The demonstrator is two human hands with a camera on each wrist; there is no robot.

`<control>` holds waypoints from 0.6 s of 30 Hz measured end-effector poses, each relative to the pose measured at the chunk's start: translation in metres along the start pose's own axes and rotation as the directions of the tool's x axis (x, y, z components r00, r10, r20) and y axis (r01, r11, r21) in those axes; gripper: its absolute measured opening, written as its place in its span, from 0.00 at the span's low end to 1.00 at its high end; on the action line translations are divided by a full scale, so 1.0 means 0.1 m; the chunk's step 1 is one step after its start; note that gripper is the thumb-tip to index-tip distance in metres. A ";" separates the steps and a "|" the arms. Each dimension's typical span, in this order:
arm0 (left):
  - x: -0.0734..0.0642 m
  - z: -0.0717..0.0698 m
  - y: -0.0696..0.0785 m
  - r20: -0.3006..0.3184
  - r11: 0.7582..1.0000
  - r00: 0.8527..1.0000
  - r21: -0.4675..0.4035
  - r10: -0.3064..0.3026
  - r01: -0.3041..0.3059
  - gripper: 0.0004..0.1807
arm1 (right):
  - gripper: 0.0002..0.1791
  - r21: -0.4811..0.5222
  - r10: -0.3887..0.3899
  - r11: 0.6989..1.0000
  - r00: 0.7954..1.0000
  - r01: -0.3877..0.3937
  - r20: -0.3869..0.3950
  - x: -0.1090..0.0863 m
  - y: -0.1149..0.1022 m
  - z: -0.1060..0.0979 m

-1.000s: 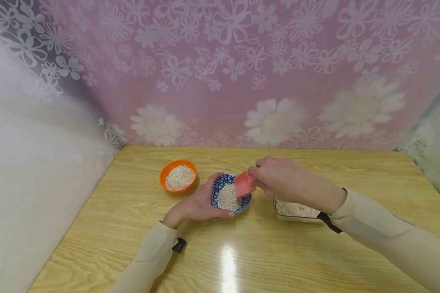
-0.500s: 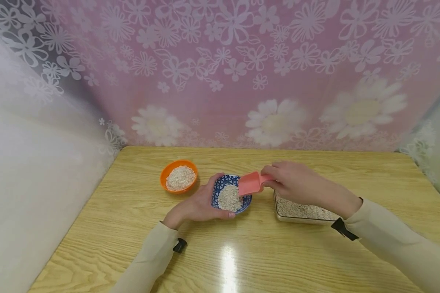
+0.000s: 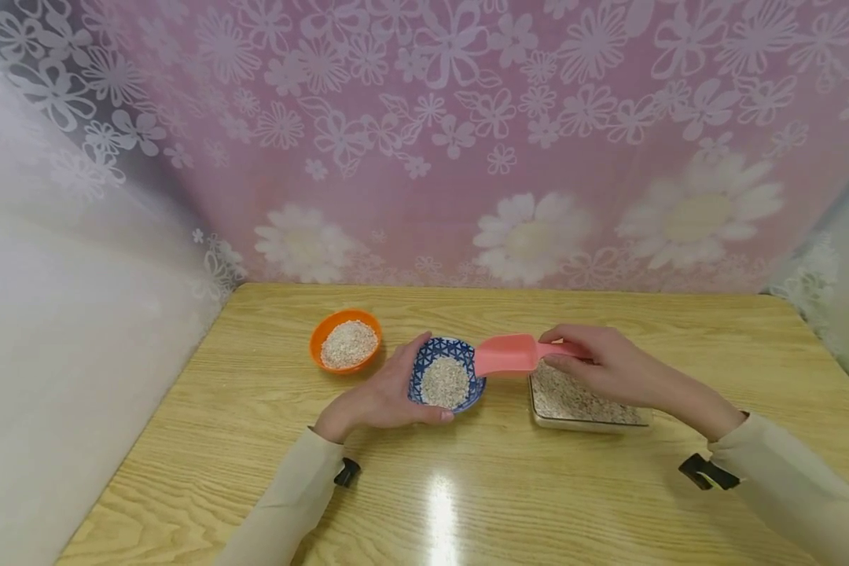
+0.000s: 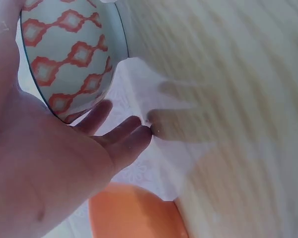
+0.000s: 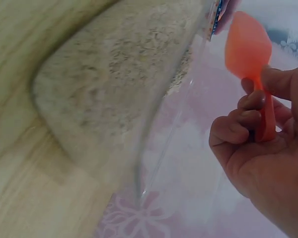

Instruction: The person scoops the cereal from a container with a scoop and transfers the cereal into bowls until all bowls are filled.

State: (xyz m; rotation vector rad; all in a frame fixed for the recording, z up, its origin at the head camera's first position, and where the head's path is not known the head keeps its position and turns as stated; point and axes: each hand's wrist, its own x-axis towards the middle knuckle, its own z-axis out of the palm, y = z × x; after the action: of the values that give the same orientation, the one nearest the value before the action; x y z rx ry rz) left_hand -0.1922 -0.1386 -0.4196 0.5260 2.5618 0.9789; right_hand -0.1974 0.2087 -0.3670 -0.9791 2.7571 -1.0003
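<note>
My left hand [image 3: 385,393] cups the side of a small bowl [image 3: 420,363], thumb at the near side and fingers round the far side. Blue-and-white patterning covers the bowl's inside; its outer wall [image 4: 77,54] shows red-orange shapes on white in the left wrist view. Pale oat flakes [image 3: 444,383] lie in its bottom. My right hand [image 3: 604,363] grips the handle of a pink scoop [image 3: 507,354] with curled fingers. The scoop lies nearly level, its lip overlapping the bowl's right rim in the head view; no flakes show inside it.
Below the right hand stands a rectangular container [image 3: 587,427] of flakes, partly hidden by that hand. An orange bowl [image 3: 315,346] heaped with pale flakes is at the back left. Behind the wooden table [image 3: 523,503] hangs a pink flowered curtain [image 3: 424,212].
My right hand has drawn the scoop rightward from over the bowl and levelled it, uncovering more of the flakes and the container. My left hand and the bowl have stayed put.
</note>
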 end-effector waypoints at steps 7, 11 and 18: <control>0.01 -0.02 0.04 -0.048 0.994 0.995 0.068 0.088 -0.085 0.66 | 0.13 0.062 -0.004 0.998 0.994 0.011 -0.108 -0.21 0.13 -0.02; 0.02 -0.03 0.12 -0.120 0.984 0.982 0.120 0.145 -0.130 0.62 | 0.15 0.079 0.011 0.997 0.992 -0.001 -0.124 -0.33 0.20 -0.06; 0.03 0.00 0.37 -0.207 0.969 0.952 0.145 0.226 -0.198 0.55 | 0.16 0.086 0.072 0.994 0.985 -0.059 -0.156 -0.54 0.33 -0.13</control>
State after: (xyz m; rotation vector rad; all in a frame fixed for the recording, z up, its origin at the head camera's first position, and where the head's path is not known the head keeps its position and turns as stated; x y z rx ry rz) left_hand -0.1871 -0.1119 -0.3947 0.7816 2.8241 1.0043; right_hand -0.1762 0.2670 -0.3848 -0.8251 2.8268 -1.2203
